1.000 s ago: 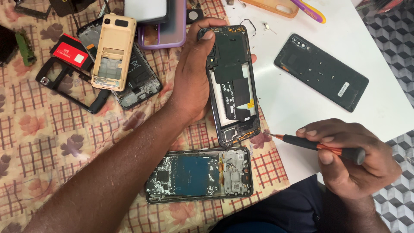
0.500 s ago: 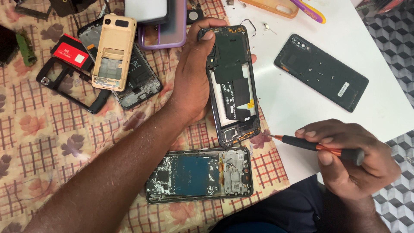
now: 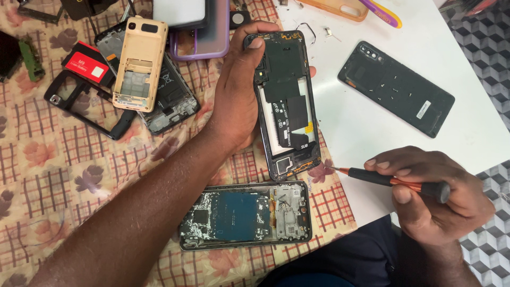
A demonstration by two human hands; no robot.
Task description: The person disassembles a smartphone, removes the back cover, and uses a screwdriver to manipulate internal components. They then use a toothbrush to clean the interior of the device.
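Barely shifted, right hand (image 3: 441,204) holds slim screwdriver (image 3: 390,180) near opened phone (image 3: 287,103).

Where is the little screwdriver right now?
In the head view, lower right: the right hand holds the screwdriver, its tip beside the bottom corner of the opened phone that the left hand grips.

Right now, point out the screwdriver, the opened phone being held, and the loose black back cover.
screwdriver (image 3: 390,180), head view, orange-and-black shaft.
opened phone (image 3: 284,101), head view, black inner plate.
black back cover (image 3: 396,87), head view, middle of panel.

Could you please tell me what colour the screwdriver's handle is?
The screwdriver handle is orange and black, head view.
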